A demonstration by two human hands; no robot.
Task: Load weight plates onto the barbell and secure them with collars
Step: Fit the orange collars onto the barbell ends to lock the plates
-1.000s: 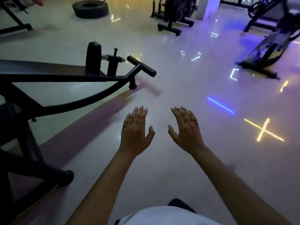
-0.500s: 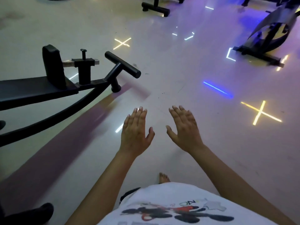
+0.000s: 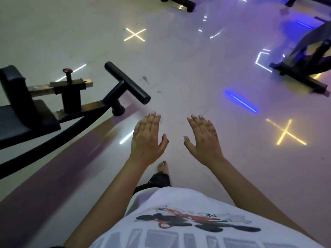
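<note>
Task looks to be at the very start, judging by this view: no barbell, no weight plates, no collars anywhere in frame, so nothing is loaded or secured yet & all of it is left (get to the bar, slide plates on, clip collars). Where that gear sits can't be told from here. Left hand (image 3: pixel 146 140) & right hand (image 3: pixel 204 140) hover side by side, near but not touching, over the pale floor (image 3: pixel 179 68) at mid-frame. Both are palm down, fingers straight & close together, thumbs out toward each other, holding nothing. Counts: 2 hands, both empty. 1 bare foot (image 3: pixel 163 167) at 6 o'clock from the hands, just past the hem of a white printed T-shirt (image 3: pixel 179 199). 1 black bench (image 3: pixel 16 119) at 9 o'clock w/ 1 upright pad (image 3: pixel 16 86), 1 red-capped adjuster pin (image 3: pixel 67 76) & 1 T-shaped foot bar (image 3: pixel 127 83), approx 10 o'clock from the left hand. 1 dark machine frame (image 3: pixel 304 68) at 2 o'clock. 1 more black base (image 3: pixel 179 3) at 12 o'clock, cut by the frame edge. Floor light marks: 2 crosses, a white X (image 3: pixel 134 34) at 11 o'clock & a yellow X (image 3: pixel 285 132) at 3 o'clock, plus 1 blue streak (image 3: pixel 240 102) btwn the right hand & the machine frame.
</note>
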